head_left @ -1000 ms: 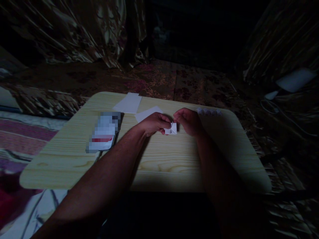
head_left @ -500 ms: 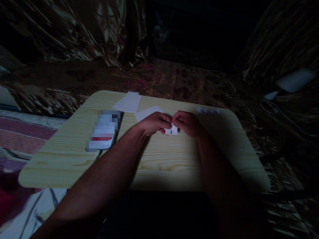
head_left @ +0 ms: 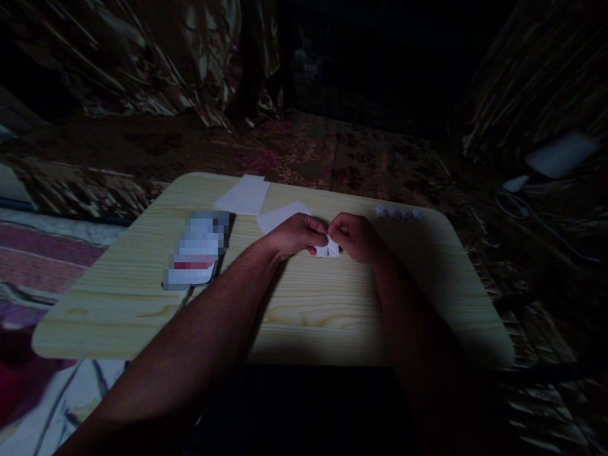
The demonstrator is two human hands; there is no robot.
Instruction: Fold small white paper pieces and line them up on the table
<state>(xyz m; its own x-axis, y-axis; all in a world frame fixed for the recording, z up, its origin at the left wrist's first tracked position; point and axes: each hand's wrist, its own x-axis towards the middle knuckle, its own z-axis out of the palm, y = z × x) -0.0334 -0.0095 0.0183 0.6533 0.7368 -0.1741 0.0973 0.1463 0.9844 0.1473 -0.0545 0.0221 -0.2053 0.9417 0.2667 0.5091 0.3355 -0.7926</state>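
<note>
A small folded piece of white paper sits just above the middle of a light wooden table. My left hand pinches its left side with closed fingers. My right hand pinches its right side, fingers curled. The two hands meet over the paper and hide most of it. The room is very dark.
Two flat white paper sheets lie at the table's far edge. A blurred white and red object rests at the left. A row of small folded paper pieces lies at the far right. Patterned fabric surrounds the table; a white device and cable lie at right.
My hands have drawn closer together over the folded paper, and the paper shows less between the fingers. The view has shifted slightly.
</note>
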